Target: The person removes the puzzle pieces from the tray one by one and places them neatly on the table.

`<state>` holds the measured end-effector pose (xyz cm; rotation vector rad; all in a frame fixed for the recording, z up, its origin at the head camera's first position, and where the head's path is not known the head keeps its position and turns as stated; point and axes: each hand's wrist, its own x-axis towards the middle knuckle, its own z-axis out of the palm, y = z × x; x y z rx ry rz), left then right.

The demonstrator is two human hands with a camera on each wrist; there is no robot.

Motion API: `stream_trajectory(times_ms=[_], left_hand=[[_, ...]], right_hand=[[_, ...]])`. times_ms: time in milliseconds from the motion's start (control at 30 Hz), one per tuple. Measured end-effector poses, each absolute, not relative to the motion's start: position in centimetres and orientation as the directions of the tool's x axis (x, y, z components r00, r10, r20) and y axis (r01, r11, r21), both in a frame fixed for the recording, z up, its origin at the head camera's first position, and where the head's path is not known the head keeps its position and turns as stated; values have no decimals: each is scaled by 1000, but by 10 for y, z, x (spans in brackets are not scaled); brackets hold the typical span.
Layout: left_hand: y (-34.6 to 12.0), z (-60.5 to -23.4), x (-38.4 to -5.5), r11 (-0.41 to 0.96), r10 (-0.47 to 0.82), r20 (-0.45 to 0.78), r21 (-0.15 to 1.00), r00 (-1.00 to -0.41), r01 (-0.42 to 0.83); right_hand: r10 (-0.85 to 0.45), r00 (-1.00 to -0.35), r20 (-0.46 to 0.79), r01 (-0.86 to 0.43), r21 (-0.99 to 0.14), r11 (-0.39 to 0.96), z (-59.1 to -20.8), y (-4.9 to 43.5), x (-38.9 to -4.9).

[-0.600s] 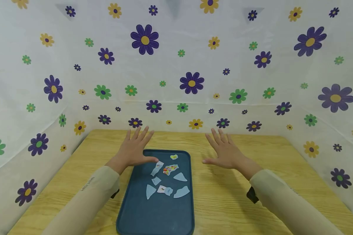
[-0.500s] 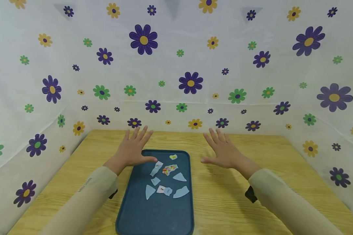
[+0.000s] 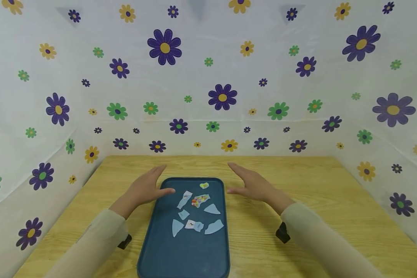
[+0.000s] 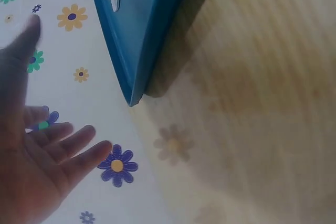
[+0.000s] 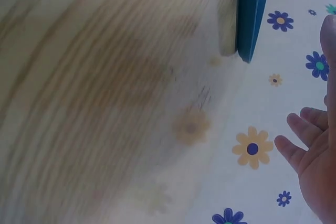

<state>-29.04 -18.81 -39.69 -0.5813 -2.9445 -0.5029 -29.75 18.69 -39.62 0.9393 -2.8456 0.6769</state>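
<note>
A dark blue tray [image 3: 184, 255] lies on the wooden table, bearing several flat, irregular pale-blue pieces [image 3: 213, 227]. One piece is patterned in red and yellow [image 3: 200, 200], and a small yellowish one [image 3: 204, 185] lies near the far edge. My left hand [image 3: 142, 191] hovers by the tray's left side, its thumb over the tray, fingers extended and holding nothing. Right of the tray, my right hand [image 3: 257, 187] is held up with straight fingers, also holding nothing. Both wrist views show spread fingers, the left hand [image 4: 37, 171] and the right hand [image 5: 315, 166], apart from the tray.
The wooden table [image 3: 316, 193] extends on both sides of the tray. A white flower-printed cloth [image 3: 194, 77] encloses the back and sides. Dark straps show at both wrists, under beige sleeves [image 3: 100, 235].
Both hands have turned so the palms face each other, fingers lower and closer together. The left hand has shifted left, the right hand slightly left. The tray and pieces stay put.
</note>
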Motion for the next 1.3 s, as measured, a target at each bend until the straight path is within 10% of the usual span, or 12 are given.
stream_trajectory(times_ms=[467, 1300], left_hand=[[-205, -424, -278, 799, 261, -22, 566, -965, 203], [-217, -445, -284, 528, 211, -129, 849, -969, 2]], right_hand=[[-485, -849, 209, -496, -634, 594, -421, 159, -317], [-415, -906, 78, -328, -750, 574, -433, 116, -344]])
